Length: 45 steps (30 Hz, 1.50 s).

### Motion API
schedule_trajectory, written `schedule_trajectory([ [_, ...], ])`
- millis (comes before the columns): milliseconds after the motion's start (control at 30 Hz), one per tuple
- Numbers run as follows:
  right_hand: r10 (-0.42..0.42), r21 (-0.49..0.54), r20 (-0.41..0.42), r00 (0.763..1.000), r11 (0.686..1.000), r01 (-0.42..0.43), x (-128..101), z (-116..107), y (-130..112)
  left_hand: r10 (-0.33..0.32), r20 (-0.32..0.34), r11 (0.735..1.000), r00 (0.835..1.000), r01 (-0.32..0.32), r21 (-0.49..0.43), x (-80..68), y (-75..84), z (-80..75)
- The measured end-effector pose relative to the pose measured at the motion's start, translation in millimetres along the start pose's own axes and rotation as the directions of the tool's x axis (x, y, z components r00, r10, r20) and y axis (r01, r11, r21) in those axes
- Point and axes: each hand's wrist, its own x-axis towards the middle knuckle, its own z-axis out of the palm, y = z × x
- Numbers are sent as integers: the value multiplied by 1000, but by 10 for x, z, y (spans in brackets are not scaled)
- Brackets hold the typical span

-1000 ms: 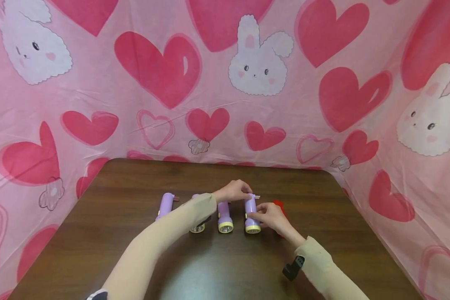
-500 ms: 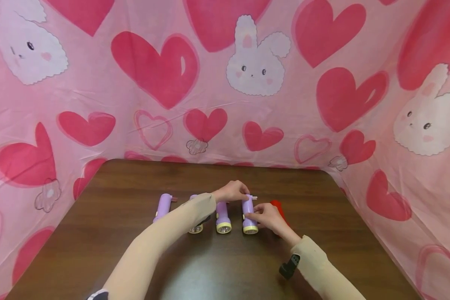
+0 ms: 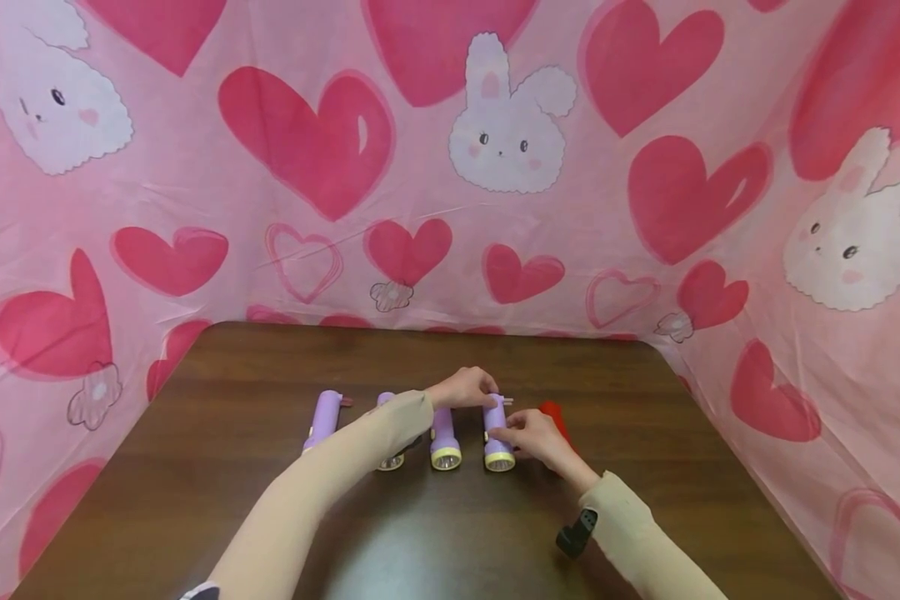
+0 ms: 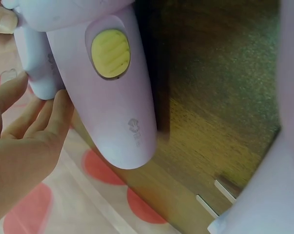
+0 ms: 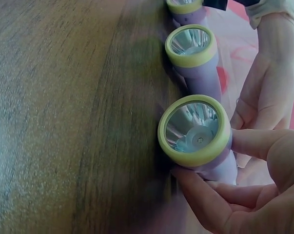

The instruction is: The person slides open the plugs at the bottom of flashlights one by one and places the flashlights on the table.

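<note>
Four purple torches (image 3: 498, 433) on table (image 3: 232, 483), both hands pinching the rightmost, red thing (image 3: 555, 414) half hidden, perhaps another

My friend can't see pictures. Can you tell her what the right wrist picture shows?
A right hand pinches a purple flashlight with a yellow rim just behind its lens, on a brown wooden table. Two more flashlights lie in line beyond it, beside the left hand.

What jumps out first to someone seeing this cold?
The loud pink backdrop of hearts and bunnies behind the dark wooden table. Then the row of purple flashlights mid-table, with both hands on the rightmost flashlight: the left hand at its far end, the right hand pinching near its yellow-rimmed lens. A red object lies just right of it.
</note>
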Motion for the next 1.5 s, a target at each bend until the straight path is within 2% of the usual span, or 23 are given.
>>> schedule_trajectory([
  [133, 10, 15, 14, 1000, 1000, -10, -3, 8, 11, 4, 1, 1000, 1000, -4, 11, 13, -17, 27],
  [400, 11, -27, 19, 1000, 1000, -11, 0, 17, 49, 4, 12, 999, 1000, -4, 35, -8, 4, 61],
  [867, 15, -44, 21, 1000, 999, -14, 8, 11, 36, 4, 22, 996, 1000, -6, 86, 24, 51, 37],
  [1100, -11, -55, 26, 1000, 998, 12, 7, -51, 20, 34, 39, 994, 999, -38, 101, 17, 88, 19],
  [1500, -5, -69, 18, 1000, 998, 6, -16, -91, 1, 7, 38, 996, 999, -10, 91, 11, 97, 29],
])
